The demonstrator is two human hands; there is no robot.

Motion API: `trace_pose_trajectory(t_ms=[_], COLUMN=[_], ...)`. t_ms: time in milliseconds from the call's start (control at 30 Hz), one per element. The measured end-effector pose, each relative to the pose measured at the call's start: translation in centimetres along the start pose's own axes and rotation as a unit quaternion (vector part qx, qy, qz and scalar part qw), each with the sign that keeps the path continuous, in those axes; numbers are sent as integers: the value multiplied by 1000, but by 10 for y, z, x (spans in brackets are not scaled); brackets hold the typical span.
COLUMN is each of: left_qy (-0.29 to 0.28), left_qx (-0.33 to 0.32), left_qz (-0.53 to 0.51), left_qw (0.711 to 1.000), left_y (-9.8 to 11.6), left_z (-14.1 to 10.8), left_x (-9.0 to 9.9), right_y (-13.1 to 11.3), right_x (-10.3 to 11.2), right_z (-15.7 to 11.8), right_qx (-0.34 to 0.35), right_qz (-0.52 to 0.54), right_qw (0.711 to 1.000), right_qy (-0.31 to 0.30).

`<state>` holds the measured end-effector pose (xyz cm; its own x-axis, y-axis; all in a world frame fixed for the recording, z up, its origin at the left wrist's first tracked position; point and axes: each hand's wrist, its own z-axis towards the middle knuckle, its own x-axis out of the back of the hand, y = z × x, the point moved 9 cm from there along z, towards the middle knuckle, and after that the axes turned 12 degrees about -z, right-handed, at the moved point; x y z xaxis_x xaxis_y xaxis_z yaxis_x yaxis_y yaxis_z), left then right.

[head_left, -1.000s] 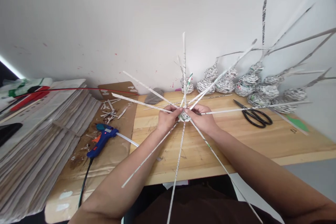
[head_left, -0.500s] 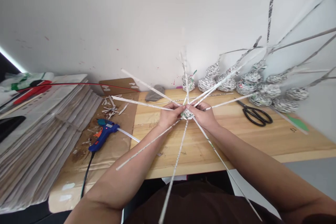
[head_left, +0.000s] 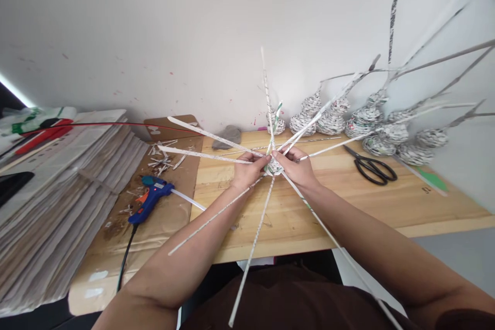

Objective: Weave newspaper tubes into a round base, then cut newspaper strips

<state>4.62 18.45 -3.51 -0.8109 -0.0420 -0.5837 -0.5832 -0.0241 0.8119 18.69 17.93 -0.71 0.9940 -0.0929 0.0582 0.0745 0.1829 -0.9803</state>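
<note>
Between my two hands is a small woven paper piece (head_left: pixel 274 167), with several long rolled-paper strips (head_left: pixel 253 247) fanning out from it in all directions. My left hand (head_left: pixel 247 169) pinches its left side, thumb on top near the centre. On the other side my right hand (head_left: pixel 297 166) grips it, its thumb almost meeting the left one. Most of the fingers are hidden under the weave and the strips. The piece is held above the wooden board (head_left: pixel 340 206).
Finished-looking gourd-shaped paper weaves (head_left: pixel 330 119) line the wall. Black scissors (head_left: pixel 373 169) lie at right. A blue glue gun (head_left: pixel 151 198) rests on cardboard (head_left: pixel 180 203) beside paper scraps (head_left: pixel 162 160). A tall newspaper stack (head_left: pixel 73 206) stands at left; a grey stone-like lump (head_left: pixel 227 137) sits behind.
The strips have swung slightly, and the upright one at the back now leans a little left. Both hands keep their pinch on the piece. The whole view has shifted slightly.
</note>
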Motion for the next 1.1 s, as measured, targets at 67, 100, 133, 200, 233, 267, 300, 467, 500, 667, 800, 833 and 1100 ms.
trace_pose_trajectory(t_ms=[67,100,133,200,233,267,300,467,500,667,800,833,1100], left_qy=[-11,-19,-24,-29,-29,-30,-34,-34,-21,0,-16,-11,49], left_qx=[-20,-32,-46,-69,-78,-87,-96,-102,-95,-105,-78,-66,61], left_qz=[0,0,3,15,23,35,50,93,98,166,143,133,12], left_qw=[1000,999,999,997,996,995,994,990,990,981,986,989,997], left_y=[1,3,4,9,11,13,15,17,16,24,18,15,-9], left_z=[0,0,0,0,-1,-1,-2,-2,-2,-4,-3,-2,0], left_x=[-2,-3,-4,-5,-5,-5,-6,-6,-4,-3,-4,-2,8], right_y=[1,2,2,4,5,7,8,8,7,9,14,16,11], right_x=[3,4,4,3,1,0,-1,-2,-3,-1,3,3,3], right_z=[1,1,1,0,0,-1,-1,-2,-2,-3,1,1,2], right_qx=[-2,-6,-13,-35,-51,-68,-83,-78,-65,-39,-28,-22,9], right_qz=[-29,-38,-37,-12,6,21,31,30,25,-41,-87,-90,-150], right_qw=[999,999,999,999,998,997,996,996,998,998,996,996,989], right_qy=[17,22,24,23,21,20,20,10,0,-17,-8,-9,-12])
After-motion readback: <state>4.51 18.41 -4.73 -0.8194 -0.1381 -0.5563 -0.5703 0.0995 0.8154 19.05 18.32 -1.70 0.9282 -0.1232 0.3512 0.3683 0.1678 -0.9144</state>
